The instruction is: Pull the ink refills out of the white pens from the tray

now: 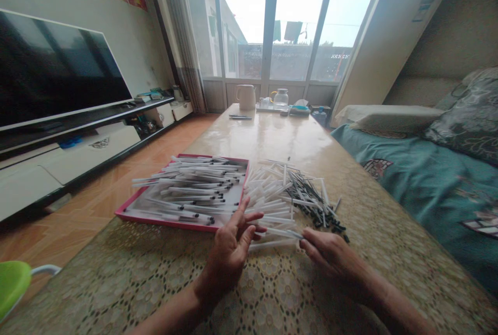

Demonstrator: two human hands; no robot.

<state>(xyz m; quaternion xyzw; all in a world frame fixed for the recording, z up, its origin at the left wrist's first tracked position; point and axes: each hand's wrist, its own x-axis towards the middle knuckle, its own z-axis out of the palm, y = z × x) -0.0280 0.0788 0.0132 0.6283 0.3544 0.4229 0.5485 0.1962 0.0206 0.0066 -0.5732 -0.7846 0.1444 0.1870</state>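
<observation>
My left hand (pixel 233 236) holds one end of a slim white tube (pixel 278 232) between thumb and fingers, with the index finger raised. At the tube's other end, my right hand (pixel 330 252) pinches a thin dark rod (pixel 295 235); whether the rod's tip is inside the tube, I cannot tell. Just beyond my hands lies a heap of white tubes (pixel 268 192). To its right is a pile of thin dark rods with black ends (pixel 311 195). A pink-rimmed tray (pixel 163 223) at the left holds many white tubes with black ends (pixel 194 190).
The long table has a patterned cover (pixel 155 283). At its far end stand a beige jug (pixel 246 97), a glass pitcher (pixel 280 98) and a tissue pack (pixel 299 108). A sofa (pixel 412 179) runs along the right. A green stool (pixel 13 285) is at the lower left.
</observation>
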